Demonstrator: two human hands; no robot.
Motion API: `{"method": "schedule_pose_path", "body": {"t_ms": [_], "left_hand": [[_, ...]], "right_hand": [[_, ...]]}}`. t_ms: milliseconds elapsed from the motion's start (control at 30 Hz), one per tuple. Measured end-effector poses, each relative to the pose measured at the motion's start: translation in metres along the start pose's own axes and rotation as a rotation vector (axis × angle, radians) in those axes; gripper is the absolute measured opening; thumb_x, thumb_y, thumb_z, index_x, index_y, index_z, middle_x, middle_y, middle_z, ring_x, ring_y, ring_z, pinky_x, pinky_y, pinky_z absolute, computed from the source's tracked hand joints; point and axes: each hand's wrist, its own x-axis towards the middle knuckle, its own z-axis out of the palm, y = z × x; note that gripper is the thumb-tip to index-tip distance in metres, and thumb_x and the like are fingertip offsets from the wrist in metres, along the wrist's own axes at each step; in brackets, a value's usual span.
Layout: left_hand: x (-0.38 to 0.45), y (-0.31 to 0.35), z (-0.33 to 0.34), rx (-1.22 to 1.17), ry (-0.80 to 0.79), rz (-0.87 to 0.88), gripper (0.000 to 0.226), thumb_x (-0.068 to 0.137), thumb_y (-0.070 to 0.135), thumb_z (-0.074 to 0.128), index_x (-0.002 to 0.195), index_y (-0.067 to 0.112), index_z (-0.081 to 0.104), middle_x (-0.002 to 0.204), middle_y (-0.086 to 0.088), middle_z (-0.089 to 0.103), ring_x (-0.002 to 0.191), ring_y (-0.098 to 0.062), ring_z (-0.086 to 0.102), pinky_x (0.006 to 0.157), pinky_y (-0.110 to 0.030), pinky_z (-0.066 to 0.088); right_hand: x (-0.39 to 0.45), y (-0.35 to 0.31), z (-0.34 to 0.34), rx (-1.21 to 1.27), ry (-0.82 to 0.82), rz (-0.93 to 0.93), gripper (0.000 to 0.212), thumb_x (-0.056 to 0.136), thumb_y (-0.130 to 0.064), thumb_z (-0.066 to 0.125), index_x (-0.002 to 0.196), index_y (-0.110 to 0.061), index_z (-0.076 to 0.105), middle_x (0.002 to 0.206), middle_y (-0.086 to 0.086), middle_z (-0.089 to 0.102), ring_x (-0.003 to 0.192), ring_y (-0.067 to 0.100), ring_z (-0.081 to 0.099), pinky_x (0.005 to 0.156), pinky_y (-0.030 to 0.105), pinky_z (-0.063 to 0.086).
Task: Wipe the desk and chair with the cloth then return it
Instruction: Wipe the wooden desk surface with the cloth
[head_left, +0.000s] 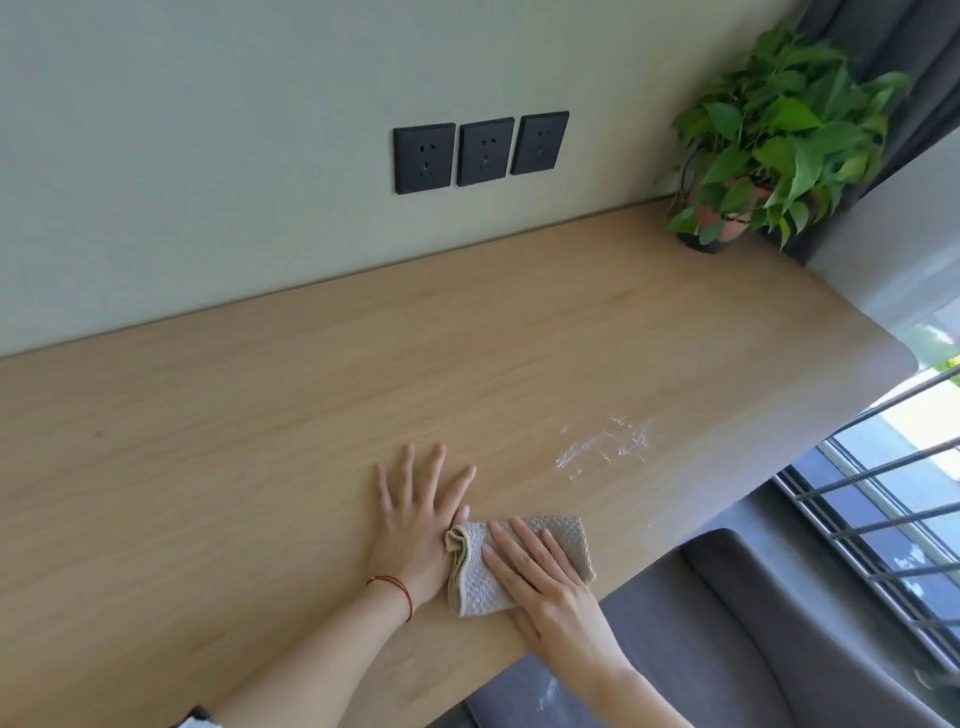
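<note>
- Your right hand (540, 582) is pressing flat, fingers spread wide, on the folded cloth (519, 564) on the desk (260, 441).
- Your left hand (421, 514) is resting splayed, holding nothing, touching the cloth's bunched edge.
- White smears (602, 447) are lying beyond your right fingertips; the loose fold could slip and miss them.

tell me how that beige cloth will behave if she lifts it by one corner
The cloth will probably droop limply: its left edge already bunches into soft folds. It looks light, a thin waffle-knit weave. Under the flat right hand it should slide easily across the smooth desk.
</note>
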Motion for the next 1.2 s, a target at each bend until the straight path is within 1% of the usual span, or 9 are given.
{"method": "schedule_pose_path", "body": {"t_ms": [167, 367, 600, 700, 767, 833, 900, 1033, 1200], "left_hand": [[0.002, -0.001, 0.002, -0.056, 0.036, -0.002, 0.051, 0.086, 0.044, 0.032, 0.134, 0.033, 0.046, 0.148, -0.008, 0.040, 0.136, -0.042, 0.032, 0.104, -0.068, 0.026], [0.003, 0.000, -0.001, -0.116, 0.057, -0.031, 0.046, 0.089, 0.043, 0.033, 0.131, 0.035, 0.046, 0.146, -0.004, 0.042, 0.137, -0.038, 0.031, 0.106, -0.066, 0.023], [0.001, -0.001, 0.001, -0.087, 0.039, -0.035, 0.041, 0.085, 0.041, 0.034, 0.112, 0.029, 0.063, 0.143, -0.006, 0.046, 0.137, -0.037, 0.032, 0.105, -0.066, 0.028], [0.001, -0.002, 0.004, -0.106, 0.061, -0.033, 0.046, 0.089, 0.042, 0.029, 0.128, 0.034, 0.052, 0.146, -0.004, 0.042, 0.137, -0.036, 0.031, 0.106, -0.065, 0.025], [0.002, -0.002, 0.003, -0.137, 0.068, -0.036, 0.049, 0.094, 0.044, 0.017, 0.131, 0.035, 0.049, 0.146, -0.004, 0.042, 0.138, -0.036, 0.031, 0.107, -0.064, 0.024], [0.003, 0.000, 0.001, -0.144, 0.071, -0.039, 0.050, 0.094, 0.044, 0.016, 0.130, 0.035, 0.049, 0.146, -0.004, 0.043, 0.137, -0.036, 0.032, 0.106, -0.064, 0.024], [0.002, 0.002, 0.000, -0.133, 0.081, -0.038, 0.047, 0.092, 0.042, 0.025, 0.130, 0.035, 0.051, 0.145, -0.004, 0.045, 0.136, -0.037, 0.034, 0.106, -0.064, 0.024], [0.003, 0.002, 0.001, -0.107, 0.088, -0.039, 0.046, 0.086, 0.039, 0.033, 0.129, 0.036, 0.051, 0.145, -0.003, 0.045, 0.135, -0.035, 0.035, 0.110, -0.060, 0.017], [0.003, 0.000, 0.000, -0.148, 0.039, -0.056, 0.047, 0.088, 0.040, 0.029, 0.132, 0.038, 0.046, 0.150, 0.000, 0.037, 0.141, -0.032, 0.025, 0.112, -0.059, 0.013]], "right_hand": [[0.020, 0.034, 0.003, 0.092, 0.047, 0.196, 0.055, 0.087, 0.001, 0.061, 0.139, -0.012, 0.047, 0.149, 0.005, 0.039, 0.139, 0.033, 0.033, 0.118, 0.037, 0.010], [0.088, 0.079, 0.006, 0.103, 0.109, 0.521, 0.048, 0.099, -0.009, 0.044, 0.145, -0.015, 0.034, 0.157, 0.003, 0.024, 0.148, 0.029, 0.015, 0.122, 0.042, 0.006], [0.056, 0.038, 0.007, 0.173, 0.018, 0.226, 0.052, 0.092, -0.002, 0.053, 0.140, -0.022, 0.045, 0.151, -0.004, 0.032, 0.145, 0.027, 0.018, 0.122, 0.046, 0.012], [0.006, 0.052, -0.006, 0.110, -0.012, 0.117, 0.063, 0.080, 0.005, 0.064, 0.135, -0.024, 0.053, 0.148, -0.003, 0.042, 0.140, 0.026, 0.034, 0.118, 0.038, 0.015], [-0.015, 0.079, -0.020, 0.056, -0.015, 0.173, 0.070, 0.074, 0.011, 0.066, 0.135, -0.022, 0.053, 0.147, 0.002, 0.044, 0.137, 0.031, 0.038, 0.117, 0.041, 0.022], [-0.026, 0.118, -0.033, 0.012, 0.017, 0.330, 0.072, 0.071, 0.019, 0.054, 0.134, -0.015, 0.054, 0.146, 0.014, 0.045, 0.135, 0.040, 0.039, 0.113, 0.056, 0.029], [-0.023, 0.162, -0.042, -0.013, 0.043, 0.574, 0.062, 0.084, 0.013, 0.041, 0.139, -0.014, 0.048, 0.149, 0.018, 0.040, 0.138, 0.043, 0.034, 0.112, 0.062, 0.027], [0.046, 0.226, -0.041, 0.043, 0.041, 0.907, 0.046, 0.102, -0.023, 0.034, 0.147, -0.033, 0.029, 0.161, 0.005, 0.017, 0.148, 0.032, 0.005, 0.120, 0.051, 0.001], [0.096, 0.190, -0.016, 0.049, -0.004, 0.697, 0.044, 0.102, -0.035, 0.029, 0.145, -0.043, 0.027, 0.162, -0.003, 0.013, 0.148, 0.031, 0.004, 0.120, 0.053, 0.001]]}}
